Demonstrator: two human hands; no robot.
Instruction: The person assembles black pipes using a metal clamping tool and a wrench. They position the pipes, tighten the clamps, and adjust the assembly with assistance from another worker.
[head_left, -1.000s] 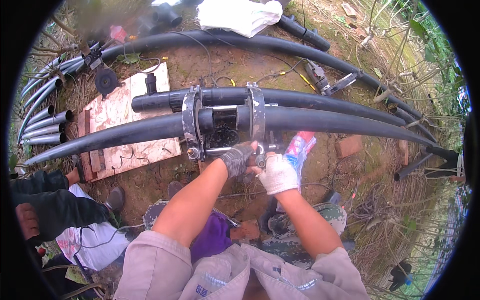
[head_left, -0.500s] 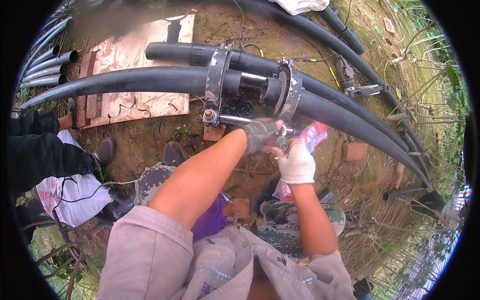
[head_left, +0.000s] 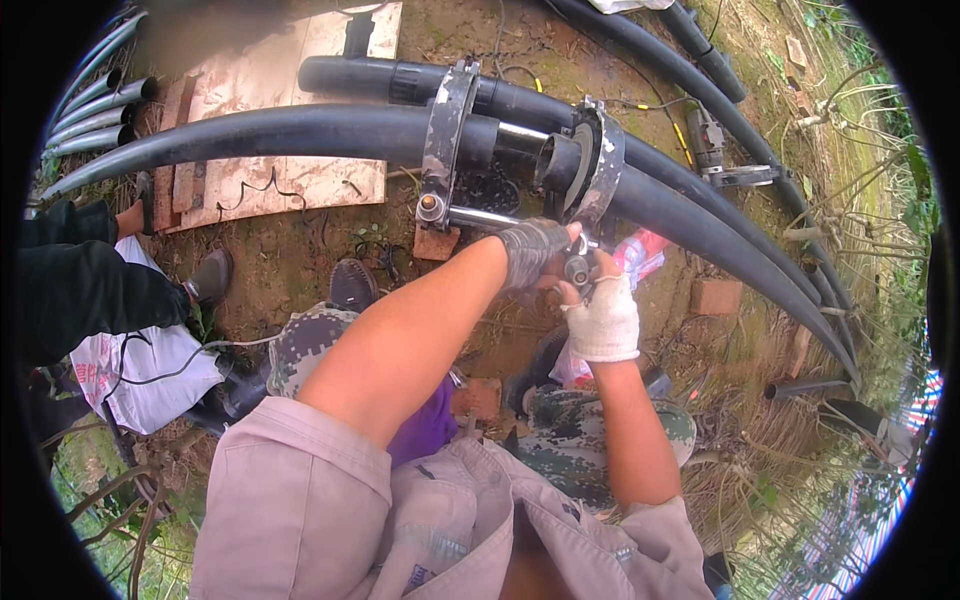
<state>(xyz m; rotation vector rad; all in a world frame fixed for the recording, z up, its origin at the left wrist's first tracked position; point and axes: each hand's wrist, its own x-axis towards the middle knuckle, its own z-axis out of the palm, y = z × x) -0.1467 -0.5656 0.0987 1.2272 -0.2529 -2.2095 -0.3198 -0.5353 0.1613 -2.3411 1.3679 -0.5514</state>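
Two steel clamp rings, a left ring (head_left: 451, 135) and a right ring (head_left: 598, 165), encircle black plastic pipes. The left pipe (head_left: 300, 135) and the right pipe (head_left: 690, 228) face each other across a gap. A metal rod (head_left: 483, 217) links the rings low down. Below the right ring, my left hand (head_left: 540, 255), in a dark fingerless glove, is closed on a grey metal clamp bolt (head_left: 577, 270) with a round end. My right hand (head_left: 603, 315), in a white glove, grips the same bolt from the right. Some fingertips are hidden.
Another black pipe (head_left: 400, 80) with a branch lies behind. A muddy board (head_left: 280, 185) is at the left, near a person's dark-clothed leg (head_left: 90, 285) and a white sack (head_left: 150, 375). Bricks (head_left: 716, 296) lie on the soil. A power tool (head_left: 708, 140) is at the right.
The whole scene has shifted slightly right in the picture. Both hands remain at the bolt, with a small change in how the fingers sit.
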